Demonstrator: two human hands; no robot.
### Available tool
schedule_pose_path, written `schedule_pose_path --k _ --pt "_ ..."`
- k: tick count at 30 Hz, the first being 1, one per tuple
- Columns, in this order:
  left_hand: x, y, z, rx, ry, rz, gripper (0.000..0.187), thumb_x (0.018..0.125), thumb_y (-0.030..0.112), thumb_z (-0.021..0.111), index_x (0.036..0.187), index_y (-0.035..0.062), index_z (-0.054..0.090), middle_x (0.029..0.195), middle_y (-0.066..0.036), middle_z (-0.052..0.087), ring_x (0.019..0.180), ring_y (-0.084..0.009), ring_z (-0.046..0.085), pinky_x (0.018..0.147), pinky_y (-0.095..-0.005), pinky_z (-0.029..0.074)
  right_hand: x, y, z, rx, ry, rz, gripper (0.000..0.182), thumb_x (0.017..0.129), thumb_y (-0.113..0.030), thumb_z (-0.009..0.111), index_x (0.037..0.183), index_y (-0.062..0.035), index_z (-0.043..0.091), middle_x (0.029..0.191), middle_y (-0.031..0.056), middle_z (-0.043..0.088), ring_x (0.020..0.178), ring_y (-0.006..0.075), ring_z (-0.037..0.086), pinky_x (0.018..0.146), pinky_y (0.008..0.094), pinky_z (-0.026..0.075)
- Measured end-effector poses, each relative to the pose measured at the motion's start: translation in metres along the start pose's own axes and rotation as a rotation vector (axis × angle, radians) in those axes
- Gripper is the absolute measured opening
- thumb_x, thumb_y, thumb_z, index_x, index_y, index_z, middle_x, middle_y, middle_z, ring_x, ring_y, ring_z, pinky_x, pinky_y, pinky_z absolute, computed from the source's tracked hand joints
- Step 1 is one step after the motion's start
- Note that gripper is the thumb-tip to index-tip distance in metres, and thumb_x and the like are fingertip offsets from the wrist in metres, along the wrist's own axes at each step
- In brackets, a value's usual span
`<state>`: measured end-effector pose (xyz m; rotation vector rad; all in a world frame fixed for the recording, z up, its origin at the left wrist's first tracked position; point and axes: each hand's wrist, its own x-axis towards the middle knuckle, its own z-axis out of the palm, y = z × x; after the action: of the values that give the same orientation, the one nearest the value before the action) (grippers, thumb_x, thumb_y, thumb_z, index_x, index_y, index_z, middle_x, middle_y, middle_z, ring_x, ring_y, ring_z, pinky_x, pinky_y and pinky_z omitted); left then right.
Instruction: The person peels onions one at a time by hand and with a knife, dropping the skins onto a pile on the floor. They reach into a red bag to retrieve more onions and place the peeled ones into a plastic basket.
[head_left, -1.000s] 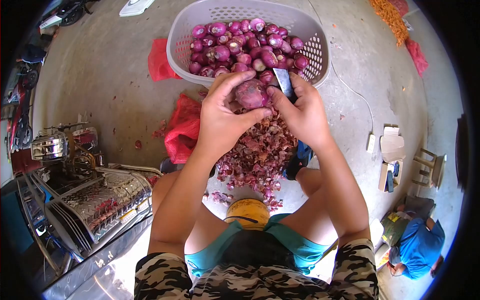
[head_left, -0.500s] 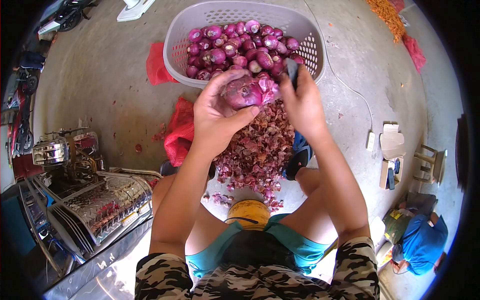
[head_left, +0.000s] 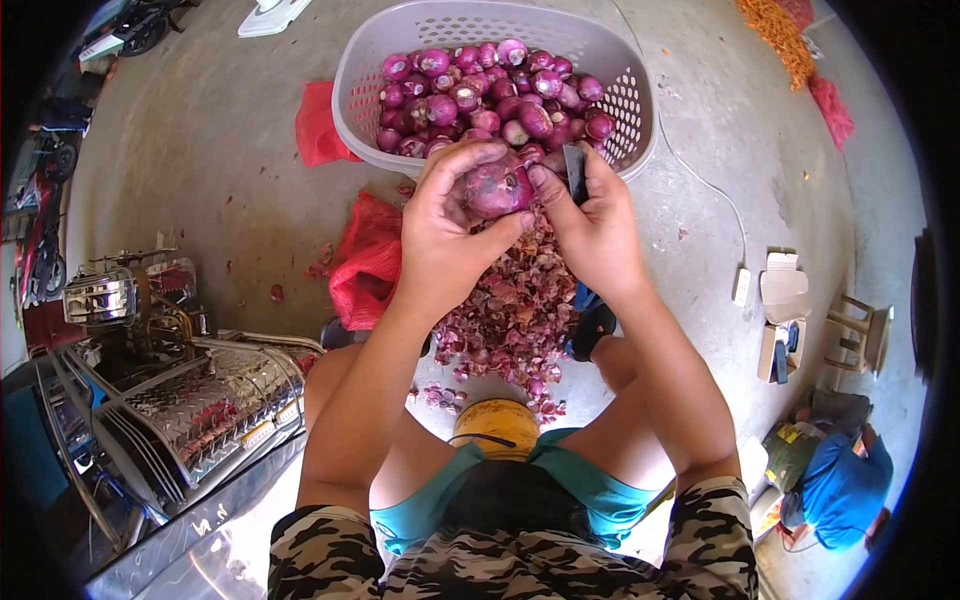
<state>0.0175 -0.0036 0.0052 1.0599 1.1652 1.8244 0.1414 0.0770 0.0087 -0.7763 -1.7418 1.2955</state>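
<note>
A purple onion (head_left: 494, 190) rests in my left hand (head_left: 445, 220), whose fingers and thumb are wrapped around it. My right hand (head_left: 598, 225) grips a knife (head_left: 575, 172) with a dark blade, while its thumb touches the onion's right side. Just beyond both hands, a grey perforated basket (head_left: 352, 75) holds many purple onions. Below the hands, a heap of dry onion skins (head_left: 515, 320) covers the floor between my feet.
A red mesh bag (head_left: 365, 275) lies left of the skins. Near my knees stands a yellow bucket (head_left: 497, 425). To the left is a metal-framed motorcycle part (head_left: 200, 400). A power strip (head_left: 741, 286), a cardboard box (head_left: 783, 310) and a wooden stool (head_left: 858, 335) are at right.
My right hand has moved in against the onion, its thumb now on it. The loose skin that hung at the onion's right side no longer shows there. The onion has turned slightly.
</note>
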Motion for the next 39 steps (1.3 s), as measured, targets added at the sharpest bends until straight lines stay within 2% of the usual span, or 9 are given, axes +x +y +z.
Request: schedule_pose_path --k 6,9,15,18,24,27,34,37,39 --pt "-0.002 0.005 0.006 -0.188 0.011 -0.067 0.056 0.069 -0.015 0.068 0.118 -0.0013 0.047 0.118 -0.008 0.048 0.111 -0.0172 0.051 0.095 -0.0307 0.045 -0.005 -0.011 0.006 -0.253 0.116 0.032 0.032 0.086 -0.015 0.061 0.109 0.0035 0.049 0.072 0.0235 0.058 0.057 0.0298 0.057 0.054 0.0374 0.045" --pt "-0.003 0.001 0.011 -0.215 0.025 0.008 0.055 0.072 -0.011 0.069 0.121 -0.002 0.046 0.12 -0.01 0.049 0.11 -0.0173 0.052 0.092 -0.0305 0.047 -0.003 -0.004 0.01 -0.217 0.196 -0.031 0.028 0.086 -0.012 0.06 0.105 0.0046 0.047 0.074 0.0202 0.06 0.06 0.0247 0.06 0.056 0.0363 0.046" --pt "-0.003 0.002 0.009 -0.17 0.016 -0.246 0.052 0.081 -0.002 0.065 0.128 -0.0031 0.042 0.122 -0.011 0.05 0.104 -0.0154 0.054 0.091 -0.029 0.046 0.003 -0.008 0.001 0.037 0.157 0.04 0.024 0.087 -0.007 0.058 0.103 0.0073 0.047 0.083 0.0097 0.061 0.074 0.0114 0.056 0.063 0.0297 0.047" --pt "-0.004 0.005 0.012 -0.28 0.056 -0.435 0.049 0.083 0.002 0.064 0.128 -0.003 0.043 0.116 -0.009 0.055 0.1 -0.0135 0.056 0.09 -0.0277 0.046 0.002 -0.014 -0.001 -0.078 0.116 0.08 0.028 0.088 -0.008 0.058 0.108 0.0078 0.048 0.084 0.0103 0.061 0.075 0.0112 0.055 0.066 0.0276 0.047" --pt "0.0 0.009 0.002 -0.242 0.048 -0.526 0.044 0.083 0.004 0.065 0.123 -0.0016 0.049 0.107 -0.008 0.06 0.097 -0.0117 0.057 0.083 -0.0252 0.047 0.0 0.0 0.003 -0.005 0.119 0.059 0.031 0.087 -0.01 0.059 0.109 0.0091 0.047 0.086 0.0124 0.061 0.076 0.0124 0.056 0.068 0.0275 0.047" --pt "0.0 0.009 -0.002 -0.182 0.032 -0.495 0.043 0.084 0.002 0.057 0.125 -0.0009 0.048 0.11 -0.008 0.058 0.101 -0.0162 0.057 0.089 -0.0322 0.047 0.004 0.0 -0.002 -0.171 0.12 0.028 0.031 0.087 -0.012 0.059 0.108 0.0082 0.048 0.084 0.0133 0.061 0.074 0.0139 0.057 0.067 0.0285 0.047" --pt "0.002 0.014 -0.008 -0.328 0.093 -0.5 0.041 0.083 0.001 0.052 0.124 -0.0007 0.046 0.109 -0.013 0.059 0.1 -0.0219 0.06 0.09 -0.0352 0.049 0.015 -0.007 -0.022 -0.276 0.055 0.098 0.031 0.086 -0.015 0.06 0.107 0.0052 0.051 0.08 0.0176 0.062 0.074 0.0273 0.064 0.066 0.0375 0.048" --pt "0.002 0.011 -0.009 -0.386 0.091 -0.498 0.043 0.083 0.001 0.052 0.124 0.0 0.043 0.108 -0.014 0.06 0.101 -0.0235 0.061 0.091 -0.0365 0.049 0.012 -0.008 -0.028 -0.751 -0.023 0.01 0.036 0.086 -0.021 0.059 0.11 0.0048 0.05 0.084 0.0222 0.062 0.08 0.0368 0.063 0.069 0.0431 0.048" --pt "0.002 0.009 -0.009 -0.395 0.093 -0.503 0.043 0.083 0.001 0.052 0.125 0.0009 0.041 0.108 -0.014 0.06 0.101 -0.0241 0.061 0.091 -0.0373 0.049 0.008 -0.008 -0.028 -0.82 -0.043 -0.013 0.04 0.086 -0.024 0.057 0.113 0.0044 0.048 0.089 0.0257 0.061 0.086 0.0415 0.06 0.072 0.0465 0.047"
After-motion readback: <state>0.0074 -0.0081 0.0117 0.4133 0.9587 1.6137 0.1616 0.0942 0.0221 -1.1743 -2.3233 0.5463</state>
